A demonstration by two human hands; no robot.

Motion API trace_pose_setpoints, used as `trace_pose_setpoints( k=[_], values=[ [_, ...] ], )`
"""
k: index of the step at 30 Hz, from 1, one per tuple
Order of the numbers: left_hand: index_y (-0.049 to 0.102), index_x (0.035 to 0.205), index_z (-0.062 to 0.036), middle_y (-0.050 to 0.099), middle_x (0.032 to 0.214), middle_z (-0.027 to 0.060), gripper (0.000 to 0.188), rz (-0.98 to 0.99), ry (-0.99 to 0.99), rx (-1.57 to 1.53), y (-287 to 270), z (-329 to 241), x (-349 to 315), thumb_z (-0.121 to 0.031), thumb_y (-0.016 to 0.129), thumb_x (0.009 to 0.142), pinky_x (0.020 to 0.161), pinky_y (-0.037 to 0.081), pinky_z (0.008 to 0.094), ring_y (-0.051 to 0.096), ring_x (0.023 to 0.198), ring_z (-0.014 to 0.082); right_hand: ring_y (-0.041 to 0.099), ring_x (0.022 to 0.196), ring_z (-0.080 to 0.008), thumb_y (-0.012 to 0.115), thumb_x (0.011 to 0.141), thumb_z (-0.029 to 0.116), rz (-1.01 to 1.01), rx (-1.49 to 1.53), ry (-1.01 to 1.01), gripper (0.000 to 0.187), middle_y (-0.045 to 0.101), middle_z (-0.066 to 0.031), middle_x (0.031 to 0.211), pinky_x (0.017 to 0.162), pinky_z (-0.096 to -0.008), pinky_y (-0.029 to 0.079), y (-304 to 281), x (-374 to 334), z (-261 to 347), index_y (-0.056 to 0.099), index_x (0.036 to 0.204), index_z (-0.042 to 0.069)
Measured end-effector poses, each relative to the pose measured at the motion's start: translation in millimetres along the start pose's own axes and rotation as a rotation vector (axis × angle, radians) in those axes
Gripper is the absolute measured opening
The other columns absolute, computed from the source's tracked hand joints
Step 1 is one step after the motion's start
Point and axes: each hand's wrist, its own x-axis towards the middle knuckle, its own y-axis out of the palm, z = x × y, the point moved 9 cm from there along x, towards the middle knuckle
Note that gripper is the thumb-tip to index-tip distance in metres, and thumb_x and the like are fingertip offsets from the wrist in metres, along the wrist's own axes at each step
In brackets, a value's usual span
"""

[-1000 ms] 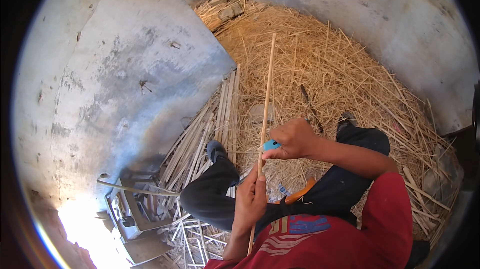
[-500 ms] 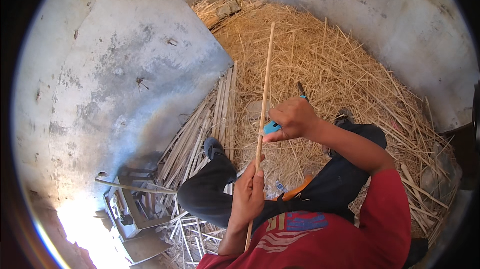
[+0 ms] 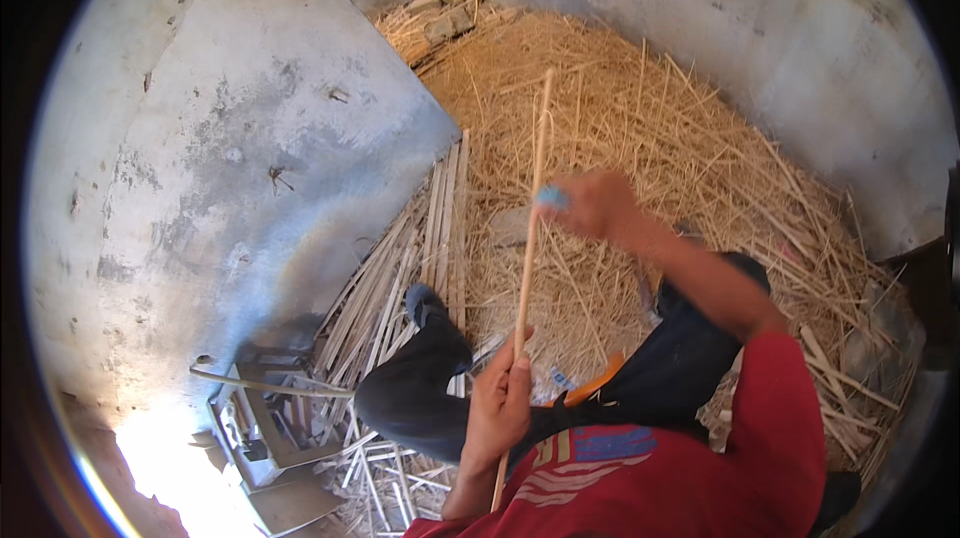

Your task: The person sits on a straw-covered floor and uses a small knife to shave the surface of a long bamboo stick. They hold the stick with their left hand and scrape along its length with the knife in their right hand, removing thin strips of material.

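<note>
Two hands work one long, pale stick — the left hand is wrapped shut around its lower part, close to the red shirt, steadying it so the shaft points up and away over the straw. The right hand, blurred, is closed higher along the stick around a small blue tool, apparently pressed to the wood. The stick is slim, straight and smooth. Beneath lies a thick bed of dry golden straw, with a bundle of similar sticks laid flat beside a rough, stained grey wall.
</note>
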Motion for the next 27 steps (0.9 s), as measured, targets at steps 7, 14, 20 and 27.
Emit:
trace_pose_setpoints(
  k=[7,14,20,27],
  values=[
    [0.048,0.135,0.0032,0.043,0.065,-0.0034,0.038,-0.072,0.101,0.215,-7.9,-0.1,-5.6,-0.011,0.045,0.099,0.050,0.032,0.0221,0.038,0.056,0.0039,0.059,0.046,-0.0264,0.050,0.083,0.072,0.089,-0.080,0.200,0.062,0.056,-0.0085,0.052,0.043,-0.0392,0.045,8.7,10.3,-60.0,0.064,0.071,0.013],
    [0.049,0.134,0.0041,0.045,0.063,0.0011,0.039,-0.113,0.105,0.275,-16.4,6.0,-11.9,-0.012,0.048,0.098,0.050,0.036,0.0251,0.043,0.057,0.0061,0.056,0.042,-0.0250,0.045,0.086,0.072,-0.057,0.054,-0.009,0.066,0.053,-0.0075,0.047,0.040,-0.0375,0.042,3.6,6.8,-10.4,0.062,0.065,0.012],
    [0.049,0.134,0.0024,0.046,0.063,0.0013,0.040,-0.110,0.135,0.309,-13.1,-0.6,-17.6,-0.013,0.049,0.098,0.049,0.037,0.0258,0.043,0.056,0.0068,0.052,0.039,-0.0230,0.040,0.088,0.072,0.087,-0.100,0.193,0.067,0.048,-0.0048,0.045,0.039,-0.0369,0.039,16.6,18.9,-83.6,0.056,0.062,0.012],
    [0.051,0.133,0.0016,0.052,0.065,0.0027,0.039,-0.115,0.101,0.342,-22.0,8.1,-26.2,-0.013,0.049,0.097,0.051,0.039,0.0259,0.045,0.056,0.0071,0.051,0.039,-0.0220,0.037,0.090,0.072,0.077,-0.147,0.023,0.069,0.049,-0.0047,0.045,0.039,-0.0374,0.039,23.5,2.5,-33.7,0.057,0.062,0.013]
  ],
)
